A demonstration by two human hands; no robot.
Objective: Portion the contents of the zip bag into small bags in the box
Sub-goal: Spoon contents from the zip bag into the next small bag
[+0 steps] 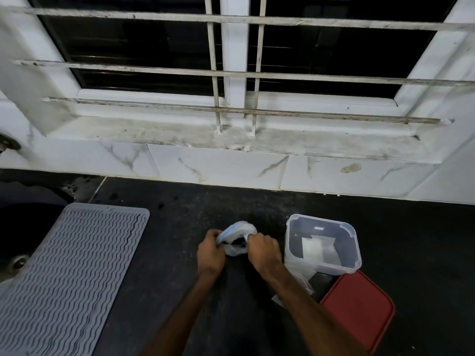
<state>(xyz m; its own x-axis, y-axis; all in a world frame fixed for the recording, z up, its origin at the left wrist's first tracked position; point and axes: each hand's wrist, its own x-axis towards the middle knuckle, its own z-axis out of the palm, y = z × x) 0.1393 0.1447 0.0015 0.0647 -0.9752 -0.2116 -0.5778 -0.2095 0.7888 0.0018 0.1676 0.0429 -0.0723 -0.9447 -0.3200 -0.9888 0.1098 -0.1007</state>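
Just left of the clear plastic box [322, 242], we see the zip bag [237, 238] stretched crosswise between both hands [210, 253], its long axis running left to right and its mouth gaping upward. Our left hand pinches one rim, our right hand [263, 251] the other, forearms converging from below. Crinkled translucent film sags onto the dark speckled table [180, 265]. Nearer us than the box lies a red rounded-square lid [359, 309].

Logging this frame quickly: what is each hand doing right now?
Left hand: closed on the left edge of the zip bag.
Right hand: closed on the zip bag's right edge.
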